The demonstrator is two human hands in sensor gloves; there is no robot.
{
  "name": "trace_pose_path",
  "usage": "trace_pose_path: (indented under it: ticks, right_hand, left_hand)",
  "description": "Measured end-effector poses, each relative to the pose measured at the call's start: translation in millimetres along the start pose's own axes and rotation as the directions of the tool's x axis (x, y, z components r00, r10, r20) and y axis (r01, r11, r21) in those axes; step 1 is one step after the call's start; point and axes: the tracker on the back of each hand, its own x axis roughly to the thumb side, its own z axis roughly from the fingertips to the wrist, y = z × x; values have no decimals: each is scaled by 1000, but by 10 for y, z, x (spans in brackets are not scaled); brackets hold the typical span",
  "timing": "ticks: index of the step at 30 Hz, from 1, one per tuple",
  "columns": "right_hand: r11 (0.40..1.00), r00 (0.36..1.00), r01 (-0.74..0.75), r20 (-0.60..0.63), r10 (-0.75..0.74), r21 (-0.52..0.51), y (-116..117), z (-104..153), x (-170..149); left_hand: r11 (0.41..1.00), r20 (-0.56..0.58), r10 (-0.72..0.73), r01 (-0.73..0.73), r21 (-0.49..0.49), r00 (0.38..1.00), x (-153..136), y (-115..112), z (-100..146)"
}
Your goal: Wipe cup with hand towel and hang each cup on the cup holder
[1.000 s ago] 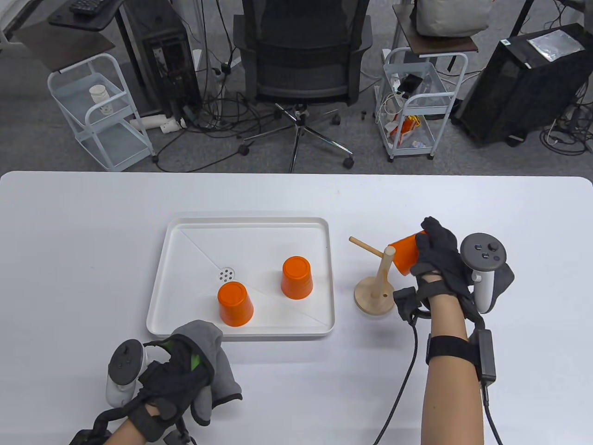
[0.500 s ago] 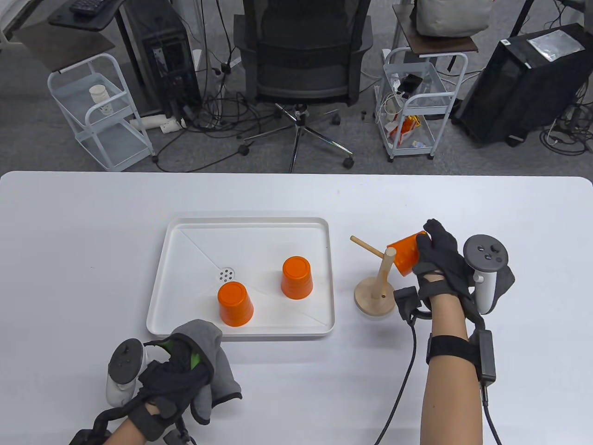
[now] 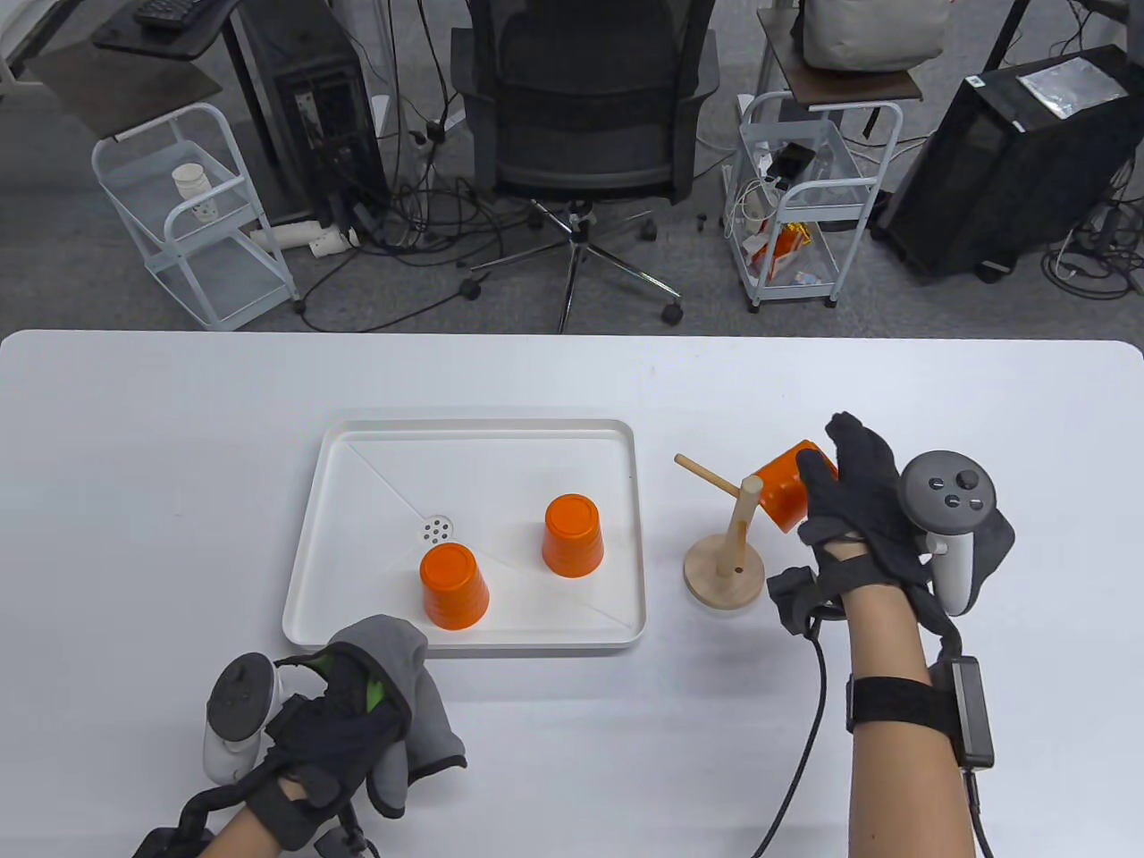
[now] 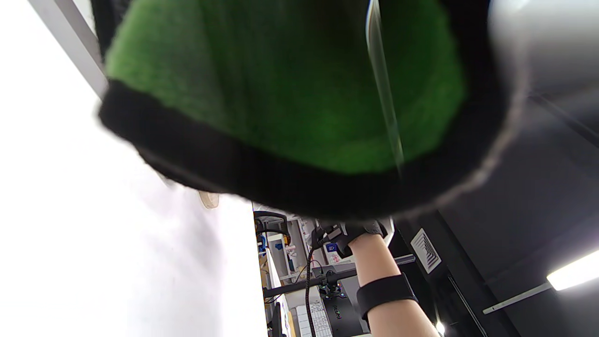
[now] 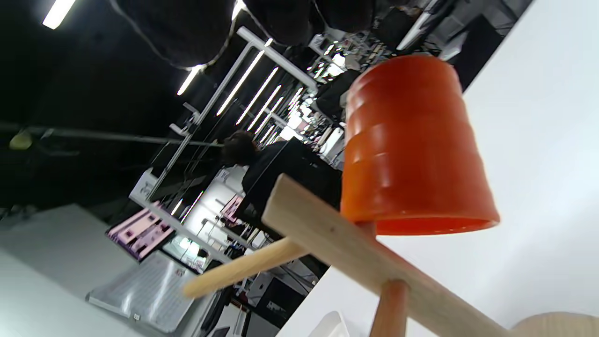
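Cups: three orange cups show. One cup on the peg (image 3: 786, 483) sits tipped over the right arm of the cup holder. Two cups wait upside down in the tray, the near-left cup (image 3: 454, 585) and the far-right cup (image 3: 572, 534).
Table: the white table (image 3: 179, 447) holds everything.
Tray: the white tray (image 3: 483, 431) sits in the middle, left of the cup holder.
Cup holder: the wooden cup holder (image 3: 726, 554) stands just right of the tray. Its left peg is bare.
Right hand: the right hand (image 3: 853, 500) was wrapped on the hung cup a second ago. Now it has slid a bit to the right and its fingers look straighter. The right wrist view shows the fingertips (image 5: 182, 28) above the cup and not touching it, so the hand has let go.
Left hand: the left hand (image 3: 331, 728) has not moved. It rests near the tray's near-left corner, fingers curled round the grey hand towel (image 3: 407, 688).
What it means: the first cup looks hung and stays on its peg alone. Two cups are left to wipe and hang.
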Motion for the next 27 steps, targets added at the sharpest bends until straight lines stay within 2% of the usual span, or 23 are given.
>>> trace_pose_path:
  ticks: [7,13,16,20,27]
  right_hand:
    - [979,954,-198,241,179,56,280,275,564]
    - [900,829,-426,438,349,90,768,506,1021]
    - [859,785,-496,488,381,127,1025,556,1163]
    - [819,761,-547,512,399,174,1336,533,1238]
    - [723,719,-648,503,479,239,1854,375,1187]
  left_hand:
    - [1000,4,-6,6,1,1000,-4,5,5]
    - [1000,8,-10,10,6,1000,-3,14,12]
    - [1000,7,-6,6,8,1000,-5,17,14]
    - [1000,3,1,-1,8,1000,-10,17,14]
    - [1000,5,3,-3,5,1000,-9,23,11]
